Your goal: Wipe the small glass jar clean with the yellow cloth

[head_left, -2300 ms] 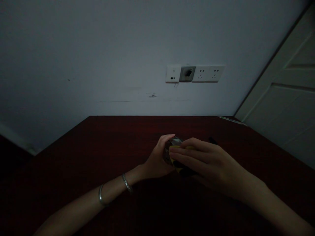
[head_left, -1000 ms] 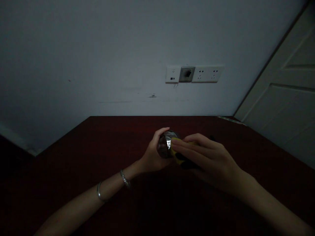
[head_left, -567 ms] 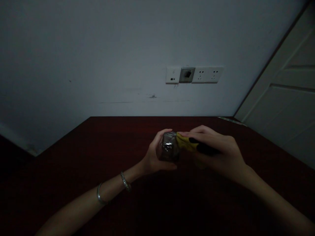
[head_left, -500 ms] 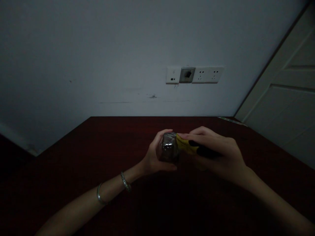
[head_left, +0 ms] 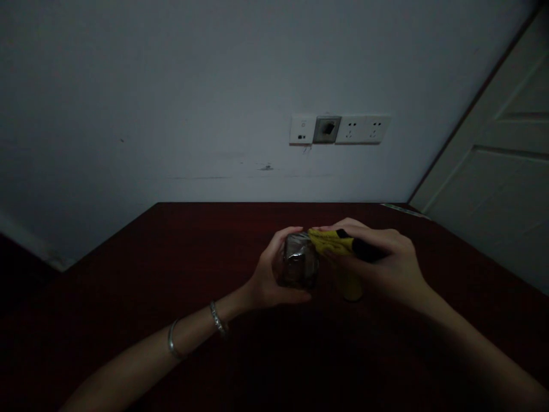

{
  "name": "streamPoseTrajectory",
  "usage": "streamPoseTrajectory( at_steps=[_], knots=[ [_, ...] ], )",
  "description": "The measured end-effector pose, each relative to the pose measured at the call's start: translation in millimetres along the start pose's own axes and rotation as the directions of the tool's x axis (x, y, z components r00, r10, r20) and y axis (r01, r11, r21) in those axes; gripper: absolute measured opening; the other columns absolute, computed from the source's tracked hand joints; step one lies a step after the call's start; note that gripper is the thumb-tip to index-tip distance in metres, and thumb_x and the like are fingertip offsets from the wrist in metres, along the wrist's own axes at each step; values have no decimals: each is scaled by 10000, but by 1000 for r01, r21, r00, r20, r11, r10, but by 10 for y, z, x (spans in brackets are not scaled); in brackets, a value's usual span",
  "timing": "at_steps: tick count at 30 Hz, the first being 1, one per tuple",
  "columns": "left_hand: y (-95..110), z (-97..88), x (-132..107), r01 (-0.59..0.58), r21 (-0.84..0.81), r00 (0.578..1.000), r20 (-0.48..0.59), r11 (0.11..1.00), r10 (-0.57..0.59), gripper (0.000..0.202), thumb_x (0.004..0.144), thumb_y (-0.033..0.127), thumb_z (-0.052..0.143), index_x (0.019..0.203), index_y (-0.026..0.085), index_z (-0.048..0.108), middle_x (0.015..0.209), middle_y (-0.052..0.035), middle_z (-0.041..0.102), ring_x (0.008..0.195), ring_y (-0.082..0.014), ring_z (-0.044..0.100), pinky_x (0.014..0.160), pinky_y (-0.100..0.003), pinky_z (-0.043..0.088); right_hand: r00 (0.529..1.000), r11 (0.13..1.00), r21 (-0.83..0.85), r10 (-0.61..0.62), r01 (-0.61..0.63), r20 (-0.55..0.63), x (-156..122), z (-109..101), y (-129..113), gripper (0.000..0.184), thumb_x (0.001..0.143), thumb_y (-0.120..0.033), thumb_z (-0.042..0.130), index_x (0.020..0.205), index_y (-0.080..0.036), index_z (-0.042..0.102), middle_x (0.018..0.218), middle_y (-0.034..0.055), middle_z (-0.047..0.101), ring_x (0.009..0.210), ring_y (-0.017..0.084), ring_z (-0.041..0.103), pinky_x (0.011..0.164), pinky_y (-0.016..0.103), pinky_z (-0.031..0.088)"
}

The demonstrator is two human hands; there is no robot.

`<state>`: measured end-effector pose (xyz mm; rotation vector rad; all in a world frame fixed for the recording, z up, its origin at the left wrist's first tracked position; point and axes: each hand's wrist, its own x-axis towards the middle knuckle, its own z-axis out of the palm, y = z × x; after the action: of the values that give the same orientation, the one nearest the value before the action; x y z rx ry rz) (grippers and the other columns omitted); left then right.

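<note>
My left hand (head_left: 272,274) is wrapped round a shiny, clear glass-like container (head_left: 298,260), thumb below and fingers along its far side. The container's blocky end faces me; its exact kind is hard to tell in the dim light. In my right hand (head_left: 386,257) is a bunched yellow cloth (head_left: 332,243) with black parts, pinched between thumb and fingers. The cloth's tip touches the upper right edge of the container. A loose yellow end hangs below the right hand. Both hands are held over a dark red table (head_left: 206,234).
Behind the table stands a pale wall (head_left: 193,103) with a row of sockets and switches (head_left: 338,130). A white panelled door (head_left: 506,160) is on the right. A thin strip (head_left: 403,210) lies at the table's back right edge.
My right hand has shifted slightly and tilted, so more of the yellow cloth shows. The container has turned a little in my left hand, which otherwise stays in place.
</note>
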<state>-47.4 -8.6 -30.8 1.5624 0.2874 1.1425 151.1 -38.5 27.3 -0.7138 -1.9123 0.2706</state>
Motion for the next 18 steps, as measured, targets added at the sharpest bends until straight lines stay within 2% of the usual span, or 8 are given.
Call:
streamPoseTrajectory(
  at_steps=[4,8,10,14,18],
  knots=[
    [-23,-23,40,3,14,1000,-26,1000,-3,957,469,207,881,1288,219,386,1191,-104,556,1098,-321,567,912,-462,512,997,998,58,-40,37,65,-37,-25,-12,426,771,-117,689,1140,-327,652,941,3,668,818,143,645,673,257,530],
    [-35,-42,66,-21,14,999,-47,1000,21,973,441,214,892,1278,210,395,1189,-103,559,1087,-313,571,924,-444,504,990,998,43,-39,34,134,-41,-47,-36,438,758,-111,693,1153,-296,652,936,8,645,761,120,636,630,228,519],
    [-26,-30,53,-14,4,999,-42,1000,14,975,450,222,889,1285,212,384,1186,-105,560,1073,-311,578,912,-447,510,993,999,35,-46,42,112,-34,-41,-32,413,757,-118,696,1132,-290,661,920,3,659,764,122,643,639,226,528],
    [9,36,-11,11,11,998,-55,1000,-10,967,480,247,878,1299,214,365,1212,-125,547,1061,-315,579,868,-452,534,1000,999,-32,7,-7,-5,-16,-5,-12,316,781,-161,685,1066,-295,677,936,7,704,818,162,671,699,277,562],
    [39,85,-42,34,21,997,-64,999,-33,977,490,254,875,1312,219,349,1218,-131,543,1053,-312,579,844,-442,545,999,997,-71,38,-40,-24,-15,11,-12,250,804,-203,663,1036,-296,679,960,26,718,807,190,688,689,321,582]
  ],
)
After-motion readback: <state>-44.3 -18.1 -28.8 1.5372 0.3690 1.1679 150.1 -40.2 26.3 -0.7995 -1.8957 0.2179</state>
